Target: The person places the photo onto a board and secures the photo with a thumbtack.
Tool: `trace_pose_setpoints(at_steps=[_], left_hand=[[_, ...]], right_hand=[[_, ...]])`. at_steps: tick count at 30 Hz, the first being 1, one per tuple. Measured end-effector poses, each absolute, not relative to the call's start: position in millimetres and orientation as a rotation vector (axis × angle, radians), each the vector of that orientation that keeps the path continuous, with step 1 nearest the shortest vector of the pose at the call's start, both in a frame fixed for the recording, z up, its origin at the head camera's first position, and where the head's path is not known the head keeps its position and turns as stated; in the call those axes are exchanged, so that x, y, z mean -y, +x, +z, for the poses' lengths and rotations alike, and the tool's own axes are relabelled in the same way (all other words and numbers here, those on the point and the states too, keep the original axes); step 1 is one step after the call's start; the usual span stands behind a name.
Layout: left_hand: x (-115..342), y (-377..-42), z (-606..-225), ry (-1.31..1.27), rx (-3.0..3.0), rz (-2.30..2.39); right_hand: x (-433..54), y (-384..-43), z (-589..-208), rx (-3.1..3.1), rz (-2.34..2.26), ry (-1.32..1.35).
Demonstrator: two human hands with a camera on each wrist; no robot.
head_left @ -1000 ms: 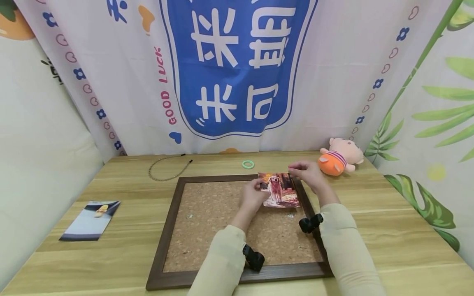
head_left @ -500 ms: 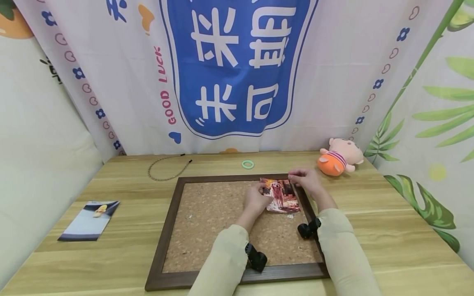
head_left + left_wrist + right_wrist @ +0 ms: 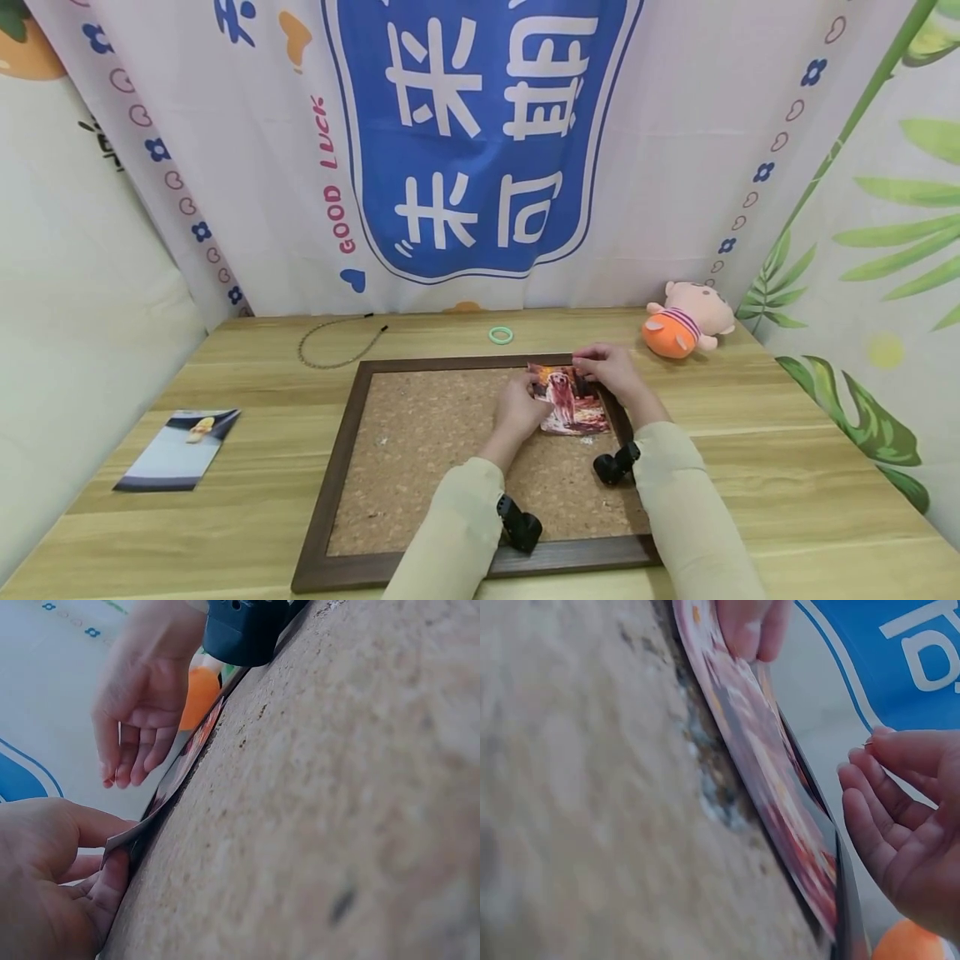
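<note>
My left hand (image 3: 519, 407) pinches the left edge of a photo (image 3: 566, 408) of a golden dog in autumn leaves. The photo lies over the upper right corner of a cork board (image 3: 427, 454), and its gripped edge curls up from the cork in the left wrist view. Above the photo's upper right corner is my right hand (image 3: 617, 373), pinching a tiny pushpin between thumb and forefinger. Only the thin tip of the pushpin (image 3: 867, 743) shows in the right wrist view; the fingers hide the rest. This hand is apart from the photo.
The board has a raised dark brown frame (image 3: 341, 467). A second photo (image 3: 178, 450) lies on the table at left. Behind the board are a chain (image 3: 322, 364) and a green ring (image 3: 500, 335). A plush toy (image 3: 686, 321) lies at the back right.
The photo and my left hand have come down slightly towards the cork and to the right. My right hand has shifted left over the photo's upper corner.
</note>
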State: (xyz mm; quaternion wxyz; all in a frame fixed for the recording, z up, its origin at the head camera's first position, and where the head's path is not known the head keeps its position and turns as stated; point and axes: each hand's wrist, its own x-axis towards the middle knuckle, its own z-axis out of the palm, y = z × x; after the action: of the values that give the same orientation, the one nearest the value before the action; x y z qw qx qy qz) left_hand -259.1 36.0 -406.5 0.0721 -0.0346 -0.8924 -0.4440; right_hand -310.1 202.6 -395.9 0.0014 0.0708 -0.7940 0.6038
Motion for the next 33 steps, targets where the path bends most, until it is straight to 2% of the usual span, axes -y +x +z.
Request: trace_pose_setpoints(at_steps=[11,20,28,33], left_hand=[[-36.7,-261.1,-408.3,-0.182,2.761,-1.124],[-36.2,-257.8,-407.5,-0.220,2.911,-0.594],[-26.9,-259.7,-417.0,-0.491,2.976,-0.433],[-26.1,-261.7,-419.0,-0.552,3.040,-0.394]], right_hand=[[-189.7,-315.2,-410.9,2.476,1.756,0.177],[-189.5,-314.9,-415.2,2.511,1.570,0.138],[-189.0,-315.0,-416.2,2.563,1.561,0.064],[-189.0,-315.4,-416.6,2.591,1.522,0.046]])
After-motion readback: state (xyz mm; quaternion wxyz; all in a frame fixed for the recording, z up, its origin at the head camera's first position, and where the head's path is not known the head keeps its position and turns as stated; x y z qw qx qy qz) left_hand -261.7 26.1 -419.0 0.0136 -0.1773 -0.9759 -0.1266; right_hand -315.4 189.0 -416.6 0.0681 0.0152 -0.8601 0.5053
